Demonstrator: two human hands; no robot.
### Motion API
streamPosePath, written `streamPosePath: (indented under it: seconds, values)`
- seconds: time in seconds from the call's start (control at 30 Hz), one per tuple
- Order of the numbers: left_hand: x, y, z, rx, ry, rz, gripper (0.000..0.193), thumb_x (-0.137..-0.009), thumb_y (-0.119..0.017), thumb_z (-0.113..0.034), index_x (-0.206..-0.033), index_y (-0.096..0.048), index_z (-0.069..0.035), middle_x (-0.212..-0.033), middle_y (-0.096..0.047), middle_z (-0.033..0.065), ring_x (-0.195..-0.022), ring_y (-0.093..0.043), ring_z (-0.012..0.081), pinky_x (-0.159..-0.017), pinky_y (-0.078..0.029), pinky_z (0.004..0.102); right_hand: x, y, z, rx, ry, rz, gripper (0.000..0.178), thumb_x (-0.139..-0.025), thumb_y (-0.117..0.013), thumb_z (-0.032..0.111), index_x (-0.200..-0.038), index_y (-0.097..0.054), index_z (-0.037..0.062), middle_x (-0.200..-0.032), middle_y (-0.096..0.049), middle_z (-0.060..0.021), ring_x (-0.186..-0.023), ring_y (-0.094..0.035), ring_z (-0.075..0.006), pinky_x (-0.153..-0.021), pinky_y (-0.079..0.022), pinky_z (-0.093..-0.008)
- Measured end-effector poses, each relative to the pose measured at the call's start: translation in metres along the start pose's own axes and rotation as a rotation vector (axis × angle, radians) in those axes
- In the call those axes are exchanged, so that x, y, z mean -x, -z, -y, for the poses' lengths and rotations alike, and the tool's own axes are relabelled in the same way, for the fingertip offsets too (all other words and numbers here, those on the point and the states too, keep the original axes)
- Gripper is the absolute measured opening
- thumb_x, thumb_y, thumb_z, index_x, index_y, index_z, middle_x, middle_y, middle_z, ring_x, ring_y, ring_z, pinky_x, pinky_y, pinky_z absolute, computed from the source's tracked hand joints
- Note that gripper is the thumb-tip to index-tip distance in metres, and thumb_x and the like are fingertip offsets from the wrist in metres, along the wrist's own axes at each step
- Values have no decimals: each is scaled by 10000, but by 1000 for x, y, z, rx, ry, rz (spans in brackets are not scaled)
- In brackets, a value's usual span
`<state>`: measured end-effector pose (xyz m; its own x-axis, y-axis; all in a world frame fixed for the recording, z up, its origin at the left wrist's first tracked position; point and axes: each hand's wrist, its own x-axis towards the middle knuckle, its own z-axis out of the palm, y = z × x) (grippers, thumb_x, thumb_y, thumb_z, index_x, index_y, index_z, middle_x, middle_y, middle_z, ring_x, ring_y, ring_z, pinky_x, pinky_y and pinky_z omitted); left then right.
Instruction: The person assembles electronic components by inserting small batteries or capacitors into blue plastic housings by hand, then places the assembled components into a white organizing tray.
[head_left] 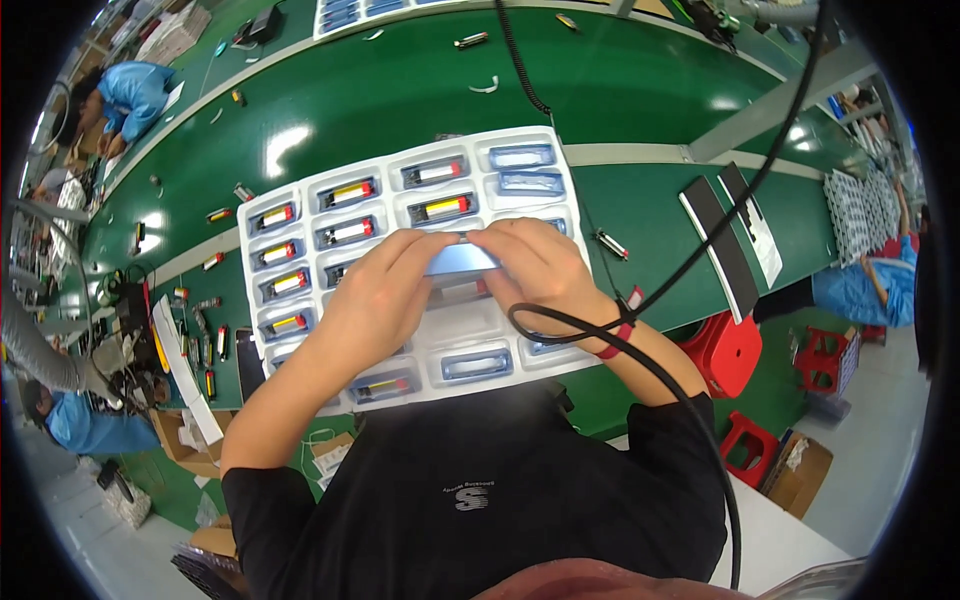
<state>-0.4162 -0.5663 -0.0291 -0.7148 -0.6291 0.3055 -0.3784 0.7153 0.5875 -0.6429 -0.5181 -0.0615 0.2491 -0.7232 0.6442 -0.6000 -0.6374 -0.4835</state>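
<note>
My left hand [385, 285] and my right hand [535, 265] are closed on the two ends of a shiny blue-grey casing [462, 261]. Fingertips of both hands meet along its far edge, and the inside of the casing cannot be seen. Below it lies a white moulded tray [460, 324] with rows of compartments. Many compartments hold a blue casing with a red, white and yellow cylindrical part [345, 193] in it. Others hold only a translucent blue casing [520, 155]. My forearms and hands hide several compartments.
A thick black cable [680, 295] loops across my right wrist. Loose cylindrical parts [611, 245] lie on the green bench [380, 110]. Black and white strips [718, 250] lie at right, near a red stool [728, 352]. Co-workers in blue [135, 95] sit around the bench.
</note>
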Motion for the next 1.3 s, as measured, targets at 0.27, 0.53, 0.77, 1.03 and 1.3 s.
streamPosePath:
  seconds: [0.27,0.53,0.77,1.03,1.3]
  values:
    - [-17,7,-2,731,217,-211,508,-876,-747,3,-1347,-557,-29,-1312,-634,137,-864,-623,81,-800,-522,264,-11,7,4,-672,-655,1,283,-930,-664,-7,-1212,-652,-20,-952,-699,-70,-855,-666,-122,-761,-544,-271]
    - [-14,-4,8,428,29,-455,243,-854,-782,-29,-1081,-705,15,-1286,-671,188,-900,-751,200,-795,-614,314,-6,-9,14,-580,-442,-234,303,-909,-731,26,-1193,-631,-7,-1029,-710,-83,-896,-659,-115,-810,-538,-285]
    - [-17,-3,5,236,20,-523,272,-856,-766,-19,-1120,-721,32,-1245,-707,188,-926,-754,230,-817,-613,315,2,-21,13,-338,-256,-265,402,-816,-832,29,-1165,-633,14,-1040,-702,-152,-892,-694,-237,-803,-547,-308]
    - [-18,-27,-1,1189,297,-667,232,-904,-733,21,-1120,-679,87,-1361,-605,255,-1094,-693,242,-959,-583,353,-2,-17,15,-28,25,-162,539,-806,-837,-45,-1246,-535,28,-1102,-670,-176,-992,-672,-233,-845,-544,-327]
    - [-26,-20,3,980,235,-640,211,-887,-760,-10,-1084,-724,57,-1344,-626,234,-1014,-718,217,-867,-607,315,2,-23,9,-54,53,-298,475,-781,-864,-18,-1164,-584,21,-1009,-710,-191,-862,-704,-286,-729,-559,-330]
